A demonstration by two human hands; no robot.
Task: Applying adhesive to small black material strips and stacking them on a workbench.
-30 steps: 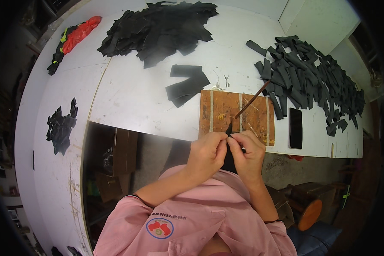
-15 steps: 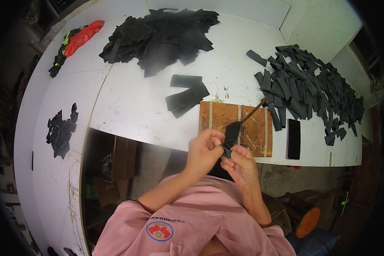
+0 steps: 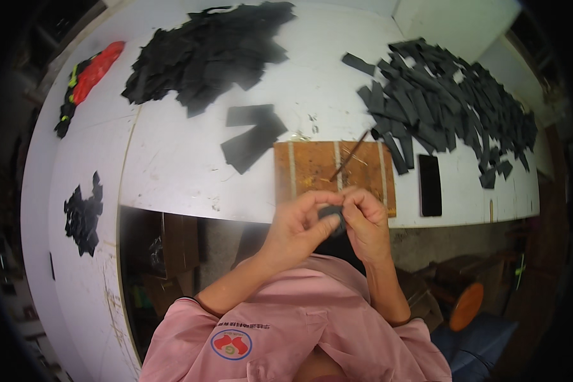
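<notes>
One left hand point(image 3: 298, 224) is noted, fingers clamped on a black cloth piece point(image 3: 329, 211) near the wooden board point(image 3: 305, 167); the piece is now drawn off the brown stick point(image 3: 351, 154), judged freed; its right edge is seemingly pinched by the right hand point(image 3: 367, 224).

The white table point(image 3: 172, 153) bears dark fabric point(image 3: 204, 57) (mostly heaped), a wooden board point(image 3: 305, 169) and a phone point(image 3: 430, 186).

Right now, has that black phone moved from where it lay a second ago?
No. Judged against the wooden board, the black phone still lies just to its right, apart from it, near the table's front edge; the camera's view shifted instead.
</notes>
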